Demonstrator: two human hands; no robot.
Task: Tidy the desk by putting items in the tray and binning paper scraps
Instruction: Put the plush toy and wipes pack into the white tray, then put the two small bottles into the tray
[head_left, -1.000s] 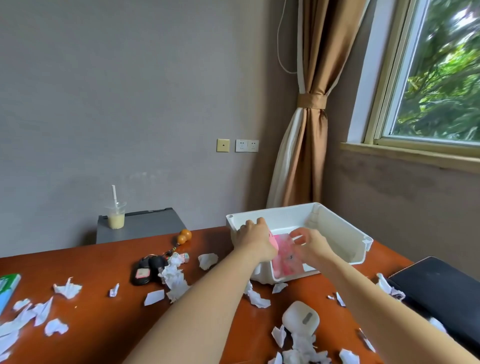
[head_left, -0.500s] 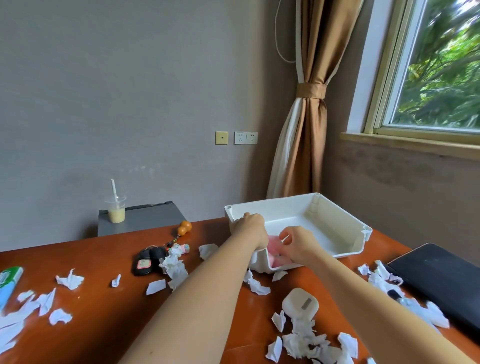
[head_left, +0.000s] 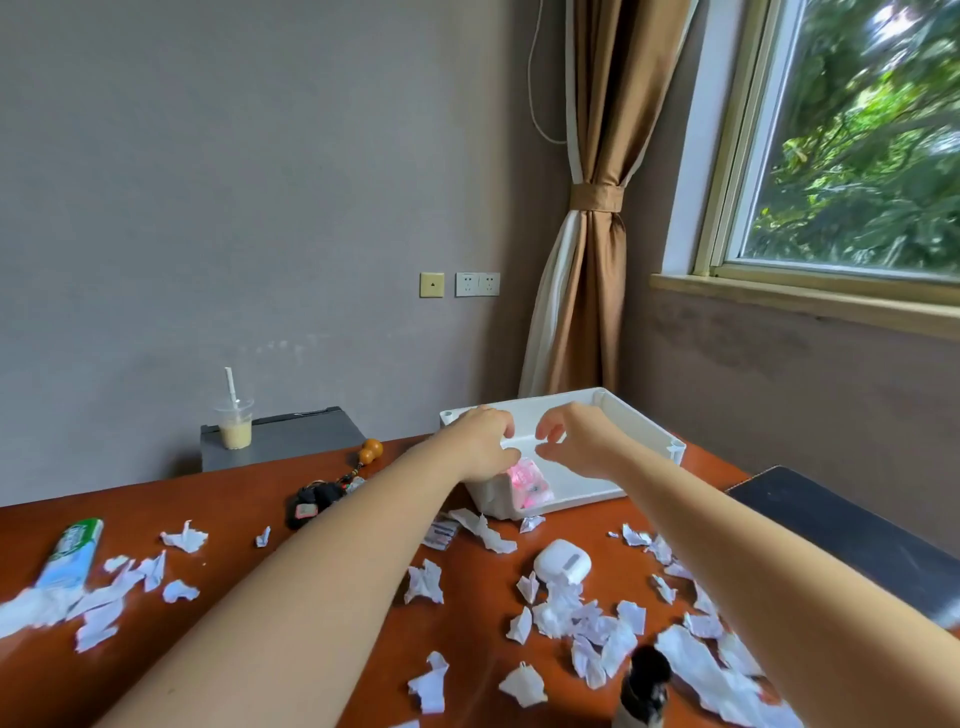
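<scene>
The white tray (head_left: 642, 422) stands on the far middle of the orange desk (head_left: 223, 519). A pink packet (head_left: 527, 484) lies inside it, in the near left corner. My left hand (head_left: 483, 441) and my right hand (head_left: 576, 439) hover just above the packet with loosely curled fingers, holding nothing. Several white paper scraps (head_left: 582, 618) litter the desk. A white earbud case (head_left: 563, 564) sits in front of the tray. Black keys with a gourd charm (head_left: 317, 499) lie to the tray's left.
A green and white tube (head_left: 72, 551) lies at the left edge. A dark bottle top (head_left: 644, 683) stands at the near edge. A black flat device (head_left: 831, 535) lies at the right. Behind the desk, a drink cup (head_left: 235, 427) stands on a grey cabinet (head_left: 291, 434).
Both hands lowered the pink packet into the tray's near left corner and let it go. They have since lifted slightly above it.
</scene>
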